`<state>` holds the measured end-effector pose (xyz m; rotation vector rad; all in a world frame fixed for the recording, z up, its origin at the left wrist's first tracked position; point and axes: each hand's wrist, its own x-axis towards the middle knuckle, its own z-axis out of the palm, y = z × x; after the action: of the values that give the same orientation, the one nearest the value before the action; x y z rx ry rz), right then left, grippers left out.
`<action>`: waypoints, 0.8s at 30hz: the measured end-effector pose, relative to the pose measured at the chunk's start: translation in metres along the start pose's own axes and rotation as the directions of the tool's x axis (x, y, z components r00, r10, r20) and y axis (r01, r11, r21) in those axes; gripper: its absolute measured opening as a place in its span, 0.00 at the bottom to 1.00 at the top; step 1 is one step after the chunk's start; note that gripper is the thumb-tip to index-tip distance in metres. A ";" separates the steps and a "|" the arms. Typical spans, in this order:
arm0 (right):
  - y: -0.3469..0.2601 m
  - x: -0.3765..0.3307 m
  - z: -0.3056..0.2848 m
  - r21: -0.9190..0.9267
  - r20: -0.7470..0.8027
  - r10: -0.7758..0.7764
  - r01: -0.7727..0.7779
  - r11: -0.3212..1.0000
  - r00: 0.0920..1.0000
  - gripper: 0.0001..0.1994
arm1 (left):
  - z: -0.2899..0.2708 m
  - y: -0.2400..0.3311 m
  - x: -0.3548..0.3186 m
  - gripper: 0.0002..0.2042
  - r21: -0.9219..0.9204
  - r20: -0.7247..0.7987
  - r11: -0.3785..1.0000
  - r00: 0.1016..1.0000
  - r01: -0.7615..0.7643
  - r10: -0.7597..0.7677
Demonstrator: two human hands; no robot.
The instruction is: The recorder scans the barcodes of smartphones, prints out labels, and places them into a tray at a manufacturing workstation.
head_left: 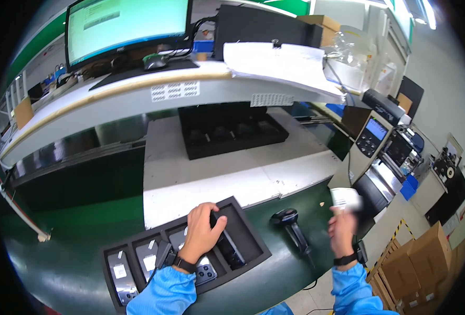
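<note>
A black foam tray with several compartments lies on the green bench, and smartphones with small white labels rest in it. My left hand is closed around the upper end of a dark smartphone, which stands on its edge in the tray beside the rightmost compartment. Another phone lies in the leftmost compartment. Off to the right, my right hand pinches a white paper label, slightly blurred, close to the label printer. Black bands circle both wrists.
A black handheld barcode scanner lies between my hands, its cable running toward the front edge. Farther back, an open black box stands on a pale board under a shelf. The shelf carries a monitor and papers. Cardboard boxes are at lower right.
</note>
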<state>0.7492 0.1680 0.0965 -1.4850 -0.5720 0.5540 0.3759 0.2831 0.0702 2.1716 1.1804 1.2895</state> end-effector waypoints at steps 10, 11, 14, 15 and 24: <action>-0.024 -0.075 0.120 -0.555 0.809 0.586 0.371 0.744 0.034 0.15 | -0.002 -0.001 -0.002 0.17 0.013 0.068 0.998 0.996 -0.066 0.065; -0.021 -0.075 0.120 -0.557 0.816 0.570 0.397 0.729 0.099 0.16 | -0.001 -0.001 -0.002 0.19 0.028 0.075 0.996 0.994 -0.081 0.078; -0.018 -0.076 0.114 -0.551 0.833 0.516 0.375 0.745 0.199 0.18 | 0.001 -0.001 -0.007 0.26 0.110 0.135 0.991 0.989 -0.076 0.061; -0.017 -0.077 0.112 -0.574 0.819 0.515 0.360 0.735 0.254 0.18 | -0.001 -0.001 -0.008 0.28 0.156 0.164 0.986 0.986 -0.059 0.033; 0.009 -0.060 0.078 -0.584 0.406 -0.690 0.751 0.308 0.600 0.17 | -0.004 -0.006 -0.016 0.30 0.322 0.201 0.938 0.977 -0.131 0.067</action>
<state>0.6526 0.1876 0.0871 -1.6919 -1.5759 -0.4318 0.3658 0.2735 0.0596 2.5593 1.3027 0.9466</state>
